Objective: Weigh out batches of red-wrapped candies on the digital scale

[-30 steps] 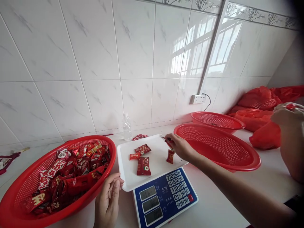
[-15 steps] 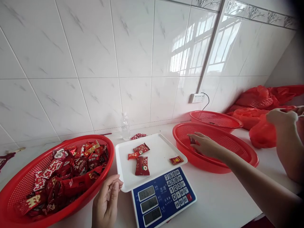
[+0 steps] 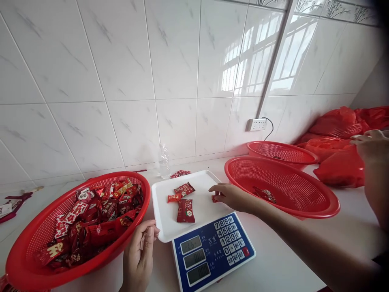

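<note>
A white tray (image 3: 165,231) sits on a blue-and-white digital scale (image 3: 212,251). At the tray's near left corner is my left hand (image 3: 139,255), its fingers curled together and their tips against the rim; whether they grip it I cannot tell. Over the right side of the tray, my right hand (image 3: 232,196) is closed on a small red packet (image 3: 214,198), mostly covered by the fingers. Several other wrapped snacks lie on the tray: a large dark red packet (image 3: 185,211), a patterned one (image 3: 184,188) and a little red one (image 3: 174,197).
A red basket (image 3: 146,202) full of wrapped snacks stands on the left. To the right are a red basket (image 3: 331,207) with a few packets and another basket (image 3: 311,157) behind it. A clear bottle (image 3: 164,162) stands by the wall. Another person's hand (image 3: 372,142) is near red bags (image 3: 340,166).
My right hand has come out of the right basket, leftward to the tray, and closed on the small packet there. My left hand stays by the corner. The view has shifted slightly.
</note>
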Demonstrator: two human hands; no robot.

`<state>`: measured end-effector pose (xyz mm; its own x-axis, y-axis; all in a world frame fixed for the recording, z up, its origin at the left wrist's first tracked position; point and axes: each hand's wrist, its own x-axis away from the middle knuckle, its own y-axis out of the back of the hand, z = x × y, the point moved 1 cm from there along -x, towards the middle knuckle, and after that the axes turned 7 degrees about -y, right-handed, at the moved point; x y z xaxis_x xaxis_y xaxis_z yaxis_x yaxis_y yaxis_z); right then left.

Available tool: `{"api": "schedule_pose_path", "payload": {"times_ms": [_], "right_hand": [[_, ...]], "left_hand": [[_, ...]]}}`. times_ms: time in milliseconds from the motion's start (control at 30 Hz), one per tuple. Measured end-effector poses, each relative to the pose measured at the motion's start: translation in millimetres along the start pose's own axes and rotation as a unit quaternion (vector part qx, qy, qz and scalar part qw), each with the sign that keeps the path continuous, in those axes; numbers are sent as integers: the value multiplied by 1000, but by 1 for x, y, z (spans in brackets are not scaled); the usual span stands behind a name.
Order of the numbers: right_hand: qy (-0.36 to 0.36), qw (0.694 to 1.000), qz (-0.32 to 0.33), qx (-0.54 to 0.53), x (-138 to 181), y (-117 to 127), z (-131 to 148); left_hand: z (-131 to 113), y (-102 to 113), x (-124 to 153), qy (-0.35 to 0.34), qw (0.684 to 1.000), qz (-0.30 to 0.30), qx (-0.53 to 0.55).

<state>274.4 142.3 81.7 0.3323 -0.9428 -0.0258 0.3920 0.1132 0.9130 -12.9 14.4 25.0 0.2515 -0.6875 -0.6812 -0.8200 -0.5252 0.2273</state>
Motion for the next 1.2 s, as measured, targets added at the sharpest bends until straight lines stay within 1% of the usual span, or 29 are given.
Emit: {"api": "schedule_pose_path", "payload": {"times_ms": [100, 200, 333, 433, 533, 667, 800, 1067, 1200], "right_hand": [[-1, 1000, -24, -12, -18, -12, 10], [13, 1000, -18, -21, -36, -22, 29], [52, 998, 46, -8, -51, -31, 62], [93, 991, 97, 18, -50, -39, 84], [151, 982, 111, 39, -43, -47, 96], [215, 973, 68, 53, -35, -51, 96], [236, 969, 20, 66, -34, -49, 92], [224, 971, -44, 75, -39, -46, 91], [182, 976, -102, 56, -42, -34, 84]], "left_hand": [[0, 0, 1, -6, 1000, 4, 3], [-1, 0, 0, -2, 1000, 1, 2], [0, 0, -1, 10, 1000, 0, 3], [1, 1, -2, 12, 1000, 0, -1], [2, 1, -1, 17, 1000, 4, -3], [1, 1, 1, 16, 1000, 13, -1], [-1, 0, 1, 15, 1000, 13, -6], [0, 0, -1, 16, 1000, 10, -5], [-1, 1, -2, 22, 1000, 6, -2]]}}
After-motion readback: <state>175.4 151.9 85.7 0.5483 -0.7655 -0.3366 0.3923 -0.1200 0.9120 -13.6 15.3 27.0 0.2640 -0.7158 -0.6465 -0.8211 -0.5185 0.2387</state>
